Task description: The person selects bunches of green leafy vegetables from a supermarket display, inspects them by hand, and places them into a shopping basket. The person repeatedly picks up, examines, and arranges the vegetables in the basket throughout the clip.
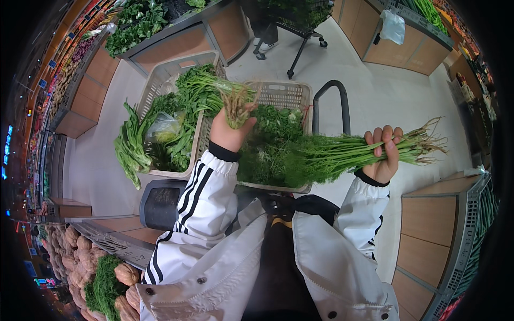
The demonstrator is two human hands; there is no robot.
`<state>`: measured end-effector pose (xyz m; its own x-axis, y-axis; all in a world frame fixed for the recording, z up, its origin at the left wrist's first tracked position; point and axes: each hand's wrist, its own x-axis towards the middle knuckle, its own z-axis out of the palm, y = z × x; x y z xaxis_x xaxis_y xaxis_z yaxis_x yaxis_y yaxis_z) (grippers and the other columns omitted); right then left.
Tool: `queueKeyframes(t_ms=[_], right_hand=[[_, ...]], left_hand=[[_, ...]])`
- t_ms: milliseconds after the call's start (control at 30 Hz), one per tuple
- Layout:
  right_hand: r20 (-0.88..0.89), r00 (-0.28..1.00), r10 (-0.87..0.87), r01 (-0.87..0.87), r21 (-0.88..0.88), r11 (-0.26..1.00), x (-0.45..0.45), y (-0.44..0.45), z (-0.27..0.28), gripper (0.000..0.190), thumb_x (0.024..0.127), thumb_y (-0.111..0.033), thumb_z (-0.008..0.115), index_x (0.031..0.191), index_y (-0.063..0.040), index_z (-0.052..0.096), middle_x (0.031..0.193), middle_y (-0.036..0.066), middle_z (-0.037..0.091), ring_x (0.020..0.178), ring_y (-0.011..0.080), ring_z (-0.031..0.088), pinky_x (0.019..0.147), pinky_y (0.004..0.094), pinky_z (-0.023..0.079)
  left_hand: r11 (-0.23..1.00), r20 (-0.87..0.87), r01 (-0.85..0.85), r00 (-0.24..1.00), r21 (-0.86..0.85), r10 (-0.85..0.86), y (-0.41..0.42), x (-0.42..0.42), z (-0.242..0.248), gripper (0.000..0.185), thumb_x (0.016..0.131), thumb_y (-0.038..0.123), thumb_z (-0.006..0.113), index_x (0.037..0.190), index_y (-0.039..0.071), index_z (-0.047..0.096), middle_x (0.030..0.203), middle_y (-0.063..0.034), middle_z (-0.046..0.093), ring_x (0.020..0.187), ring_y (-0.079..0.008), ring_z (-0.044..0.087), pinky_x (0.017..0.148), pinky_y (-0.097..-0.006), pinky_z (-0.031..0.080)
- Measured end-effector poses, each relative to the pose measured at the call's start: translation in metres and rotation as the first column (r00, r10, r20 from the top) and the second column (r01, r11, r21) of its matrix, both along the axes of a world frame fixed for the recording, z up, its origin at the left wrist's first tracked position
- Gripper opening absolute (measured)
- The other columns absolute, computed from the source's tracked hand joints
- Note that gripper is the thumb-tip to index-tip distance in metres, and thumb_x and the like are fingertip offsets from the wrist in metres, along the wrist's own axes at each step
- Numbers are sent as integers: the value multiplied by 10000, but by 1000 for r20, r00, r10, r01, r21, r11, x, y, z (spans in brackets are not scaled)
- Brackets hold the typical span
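My left hand (229,130) grips a bunch of rooted leafy greens (196,90) just above its brown roots. The leaves of that bunch spread over the left plastic crate (182,60). To the right, my right hand (383,154) is closed around the stems of a feathery bunch of dill-like herbs (333,154), roots pointing right. Its fronds reach over the right plastic crate (283,90), which has more feathery greens (261,160) inside. Leafy greens and a clear plastic bag (164,127) lie in the left crate, and some long leaves (130,146) hang over its side.
A black handle (343,104) rises beside the right crate. Behind stand a shopping cart (299,24) and a person's legs (263,28). Produce stands flank the floor (373,96); squashes (86,261) and a feathery bunch (105,285) lie at lower left. A dark bin (160,204) stands near my left sleeve.
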<state>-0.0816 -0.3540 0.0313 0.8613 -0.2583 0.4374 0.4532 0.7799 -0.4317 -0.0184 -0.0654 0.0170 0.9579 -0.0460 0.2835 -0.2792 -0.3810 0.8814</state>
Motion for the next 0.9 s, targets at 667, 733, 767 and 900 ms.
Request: queueKeyframes(t_ms=[667,733,767,900], right_hand=[[-58,998,37,-39,-41,998,6,35,4,170,760,-1,523,833,-108,413,767,44,484,634,137,431,702,294,361],[-108,994,-13,6,-66,998,7,36,3,162,772,-9,516,852,-104,412,774,44,474,680,155,443,746,309,368],[-139,990,-28,16,-91,996,7,35,2,159,774,-14,519,861,-100,417,782,47,477,705,165,456,769,322,373],[-235,971,-36,-9,-187,982,5,43,0,151,779,-23,539,868,-71,427,826,84,501,768,189,494,756,333,415]], left_hand=[[873,-195,464,852,-148,-486,-50,-30,5,402,695,70,694,1056,21,525,907,-52,615,845,-125,568,765,-267,450],[873,-213,413,857,-260,-469,-44,-30,8,363,700,65,686,1030,22,543,920,-47,614,849,-129,564,772,-267,444],[866,-219,417,850,-277,-480,-42,-28,8,339,703,60,681,1014,21,552,932,-46,613,854,-130,561,776,-266,440],[837,-162,386,865,-388,-474,-55,-35,32,288,692,11,684,958,23,573,948,-40,609,875,-121,549,799,-264,428]])
